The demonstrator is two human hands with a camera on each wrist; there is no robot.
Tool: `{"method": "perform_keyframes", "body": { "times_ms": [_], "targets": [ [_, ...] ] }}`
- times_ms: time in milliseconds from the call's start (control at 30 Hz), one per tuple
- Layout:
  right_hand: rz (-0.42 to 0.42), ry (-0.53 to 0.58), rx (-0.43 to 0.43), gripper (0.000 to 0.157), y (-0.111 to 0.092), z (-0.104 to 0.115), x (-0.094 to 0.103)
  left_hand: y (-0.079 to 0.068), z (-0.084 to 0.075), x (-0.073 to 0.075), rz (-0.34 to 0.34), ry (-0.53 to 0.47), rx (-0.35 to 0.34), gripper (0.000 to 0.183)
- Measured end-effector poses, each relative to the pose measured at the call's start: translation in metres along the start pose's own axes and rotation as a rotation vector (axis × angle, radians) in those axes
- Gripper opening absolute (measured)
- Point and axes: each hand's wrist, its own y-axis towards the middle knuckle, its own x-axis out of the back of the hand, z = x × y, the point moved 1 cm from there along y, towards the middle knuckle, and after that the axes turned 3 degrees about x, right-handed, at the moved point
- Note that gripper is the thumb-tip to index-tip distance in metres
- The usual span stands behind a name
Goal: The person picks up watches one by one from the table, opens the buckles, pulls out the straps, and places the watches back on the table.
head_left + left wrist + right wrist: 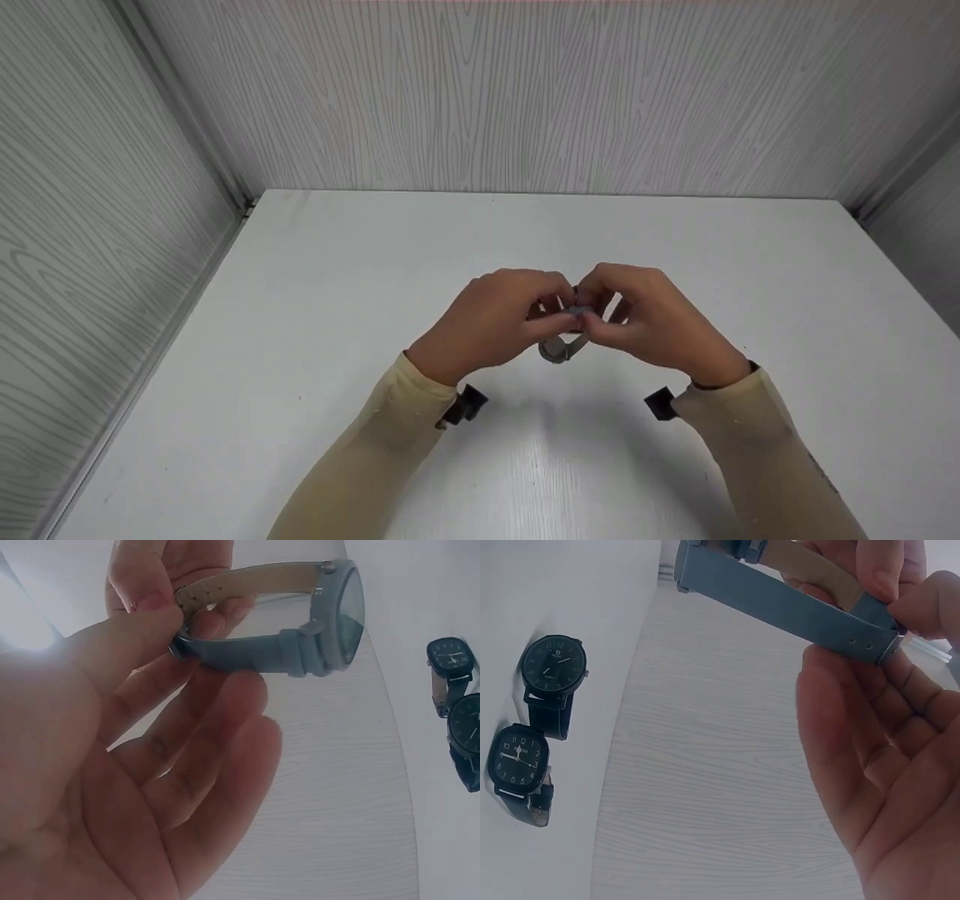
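A wristwatch (555, 349) with a grey-blue leather strap (240, 652) is held up between both hands, its strap fastened into a loop. My left hand (495, 319) pinches the buckle end of the strap between thumb and fingers. From the other side my right hand (660, 319) pinches the same end, near the metal buckle (889, 649). The watch case (341, 619) hangs away from the fingertips, with its glass turned outward. In the head view the fingers cover most of the strap.
Two dark watches, one round (555, 664) and one squarish (517, 757), lie close together on the white table (360, 247). Pale wood-grain panels (480, 97) stand at the back and sides. Small black wrist cameras (661, 403) sit below both cuffs.
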Motion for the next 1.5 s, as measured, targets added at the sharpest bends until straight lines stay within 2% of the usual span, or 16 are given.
{"method": "perform_keyframes", "body": {
  "times_ms": [200, 400, 633, 1033, 1167, 1400, 1500],
  "targets": [
    [0.017, 0.08, -0.043, 0.023, -0.0003, -0.0011, -0.0016, 0.0007, 0.0015, -0.0006, 0.006, -0.049, 0.032, 0.009],
    [0.002, 0.142, -0.066, 0.022, -0.001, -0.0011, -0.0028, 0.001, 0.0016, -0.0031, -0.01, -0.079, 0.032, 0.006],
    [-0.009, 0.164, -0.079, 0.019, 0.0003, 0.0005, -0.0045, 0.0018, 0.002, -0.0042, -0.039, -0.078, 0.019, 0.004],
    [-0.007, 0.179, -0.096, 0.006, 0.001, 0.0017, -0.0045, -0.0003, 0.0019, -0.0015, -0.02, -0.127, 0.009, 0.006],
    [-0.009, 0.164, -0.119, 0.006, 0.0013, 0.0017, -0.0031, 0.0003, 0.0024, -0.0007, -0.024, -0.085, -0.002, 0.007],
    [0.009, 0.026, -0.11, 0.012, 0.001, 0.0001, 0.0004, 0.0013, 0.0028, -0.0014, -0.053, 0.049, -0.029, 0.007],
    [0.037, 0.015, -0.118, 0.012, 0.0013, -0.0005, 0.0002, 0.001, 0.0032, -0.0025, -0.065, 0.105, -0.045, 0.008]
  ]
}}
